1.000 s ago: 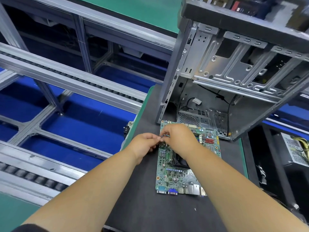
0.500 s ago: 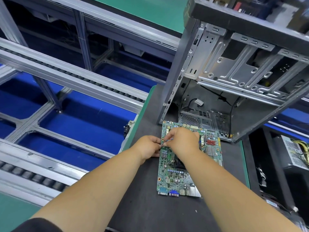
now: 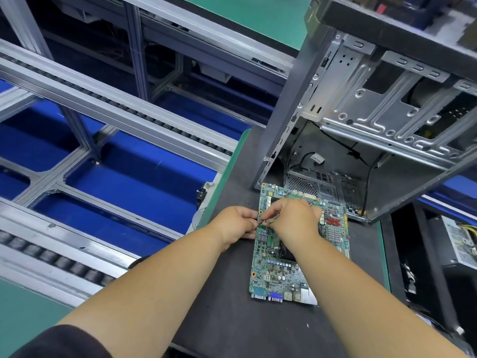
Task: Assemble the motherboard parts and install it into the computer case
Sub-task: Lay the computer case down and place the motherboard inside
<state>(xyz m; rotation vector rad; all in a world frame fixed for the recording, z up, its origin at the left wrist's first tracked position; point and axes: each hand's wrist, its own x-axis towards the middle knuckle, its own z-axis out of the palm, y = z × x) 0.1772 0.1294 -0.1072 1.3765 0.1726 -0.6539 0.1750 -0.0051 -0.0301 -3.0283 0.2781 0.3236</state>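
Observation:
A green motherboard [image 3: 278, 275] lies flat on the dark mat [image 3: 232, 319], its port row toward me. A black cooler [image 3: 287, 253] sits on its middle, mostly hidden under my right wrist. My left hand [image 3: 235, 224] rests at the board's left edge, fingertips pinched at a thin multicoloured fan cable [image 3: 268, 221]. Over the upper middle of the board, my right hand [image 3: 294, 219] pinches the same cable. The open grey computer case [image 3: 387, 120] stands just behind the board, black wires hanging inside.
A roller conveyor with aluminium rails [image 3: 108, 104] runs along the left over blue panels. To the right of the mat sits a dark bin holding a power supply [image 3: 462, 244]. The mat's green edge [image 3: 227, 171] borders the conveyor.
Both hands have dropped from just above the board's top left down onto it, still pinching the cable. The camera has shifted slightly.

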